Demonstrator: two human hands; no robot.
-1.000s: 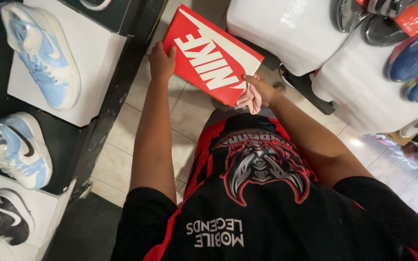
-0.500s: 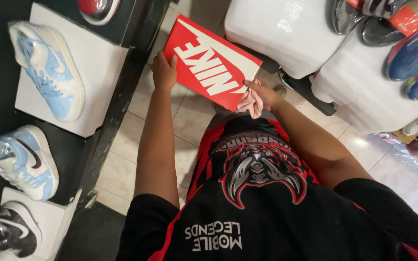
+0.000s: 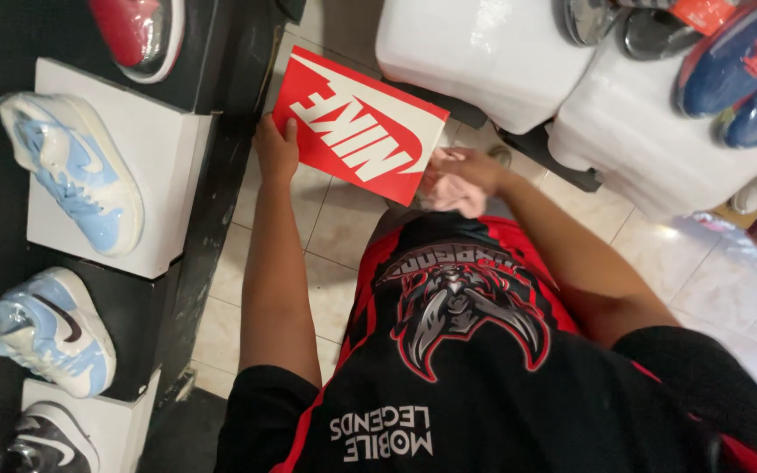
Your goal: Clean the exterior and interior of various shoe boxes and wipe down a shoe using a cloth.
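Tiled shop floor [image 3: 343, 228]: red shoebox [image 3: 357, 127] gripped between left hand [image 3: 276, 149] and right hand [image 3: 457, 175], slanting up-left, cloth in the right.

The red box [image 3: 357, 127] is hiding the left hand's [image 3: 276, 149] fingertips behind its edge. The right hand [image 3: 462, 175] is blurring into a pink cloth [image 3: 456, 197], so its grip is unclear. The frame's top edge is cutting off the red shoe [image 3: 137, 31], its right edge the blue shoes [image 3: 746, 70], and its bottom edge the black shoe [image 3: 45, 442].
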